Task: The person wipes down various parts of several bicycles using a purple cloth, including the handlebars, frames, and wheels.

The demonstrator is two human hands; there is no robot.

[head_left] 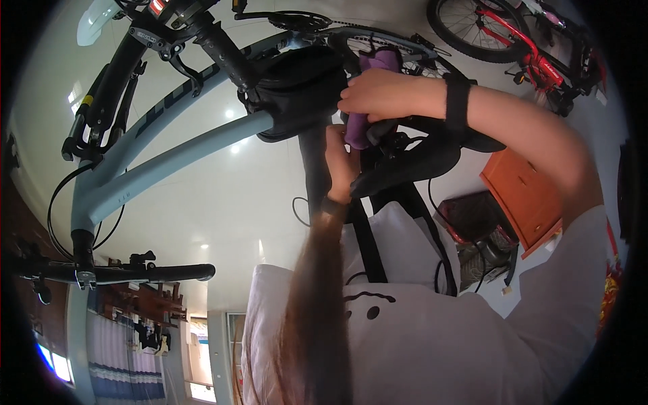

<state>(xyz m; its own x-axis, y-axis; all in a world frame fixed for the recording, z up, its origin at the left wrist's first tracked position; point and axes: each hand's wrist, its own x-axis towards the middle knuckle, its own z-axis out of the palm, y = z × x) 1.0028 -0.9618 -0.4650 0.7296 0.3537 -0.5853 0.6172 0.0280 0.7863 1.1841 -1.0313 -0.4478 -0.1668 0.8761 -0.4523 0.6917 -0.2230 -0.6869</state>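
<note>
Long hair point(314, 317) and white shirt point(432, 337) nearest, at six o'clock. Right hand point(378, 93) at twelve o'clock, fingers curled, pinching purple cloth point(378, 62) against black frame bag point(300, 91). Left hand point(341, 165) just below, closed around cloth's lower end point(356, 131) beside black saddle point(412, 162). Pale blue frame point(175, 145) toward ten o'clock. Red bike point(520, 40) at one o'clock. Orange box point(530, 196) at three o'clock.

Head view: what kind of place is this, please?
Probably a bicycle shop or repair room indoors: a light blue bicycle is under the hands, a red bicycle stands behind on the shiny floor, near a wooden box.
</note>
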